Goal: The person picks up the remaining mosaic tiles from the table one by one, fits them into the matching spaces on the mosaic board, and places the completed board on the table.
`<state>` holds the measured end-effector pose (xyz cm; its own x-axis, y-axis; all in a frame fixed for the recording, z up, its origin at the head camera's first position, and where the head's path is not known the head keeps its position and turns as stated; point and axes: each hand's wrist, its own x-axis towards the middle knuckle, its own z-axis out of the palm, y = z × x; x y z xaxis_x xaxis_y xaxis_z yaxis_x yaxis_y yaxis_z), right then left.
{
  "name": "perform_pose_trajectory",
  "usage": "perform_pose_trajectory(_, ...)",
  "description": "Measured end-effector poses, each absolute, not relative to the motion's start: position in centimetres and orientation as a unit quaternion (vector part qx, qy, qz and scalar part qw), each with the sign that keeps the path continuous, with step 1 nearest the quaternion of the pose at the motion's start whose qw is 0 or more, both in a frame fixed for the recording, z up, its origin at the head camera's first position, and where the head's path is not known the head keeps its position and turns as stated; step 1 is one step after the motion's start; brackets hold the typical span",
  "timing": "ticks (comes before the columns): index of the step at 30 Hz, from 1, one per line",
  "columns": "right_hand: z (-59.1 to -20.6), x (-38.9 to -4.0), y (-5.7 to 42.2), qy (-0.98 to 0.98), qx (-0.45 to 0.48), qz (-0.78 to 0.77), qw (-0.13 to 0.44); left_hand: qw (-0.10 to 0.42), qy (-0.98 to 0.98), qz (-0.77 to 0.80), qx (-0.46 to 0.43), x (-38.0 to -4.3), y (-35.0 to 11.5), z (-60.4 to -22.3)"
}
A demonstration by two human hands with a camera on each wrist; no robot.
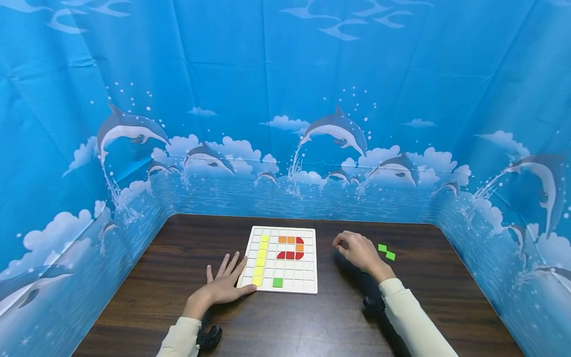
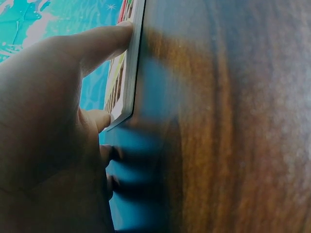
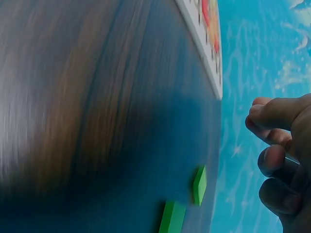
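Note:
A white grid board [image 1: 267,267] lies on the table, bearing a column of yellow tiles [image 1: 259,262], a hooked shape of red tiles [image 1: 290,255] and orange tiles [image 1: 283,239], and one green tile [image 1: 277,282] near its front edge. My left hand [image 1: 224,285] rests at the board's front left corner, fingers spread, the thumb touching the front edge. To the right of the board, my right hand [image 1: 358,252] hovers over the table with loosely bent fingers [image 3: 274,158]. Nothing shows between its thumb and fingers. Loose green tiles [image 1: 390,256] lie beside it, one mostly hidden under the wrist.
The dark wooden table [image 1: 285,327] is enclosed at the back and sides by a blue curtain [image 1: 232,74] printed with dolphins. Black wrist devices [image 1: 209,337] sit below both cuffs.

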<state>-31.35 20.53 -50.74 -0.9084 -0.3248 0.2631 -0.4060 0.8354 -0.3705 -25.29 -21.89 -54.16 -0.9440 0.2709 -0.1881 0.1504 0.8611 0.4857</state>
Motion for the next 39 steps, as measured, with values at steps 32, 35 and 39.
perform_pose_trajectory(32, -52.5, -31.7, 24.6, -0.984, 0.121, 0.125, 0.028, 0.134, 0.957, 0.236, 0.105, -25.1, -21.8, -54.0)
perform_pose_trajectory(35, -52.6, -31.7, 24.6, -0.984, 0.125, 0.126, 0.034, 0.124, 0.956, 0.241, 0.113, -25.4, -22.1, -54.8)
perform_pose_trajectory(39, -52.7, -31.5, 24.5, -0.982, 0.129, 0.133, 0.043, 0.120, 0.954, 0.248, 0.120, -25.4, -22.2, -54.8)
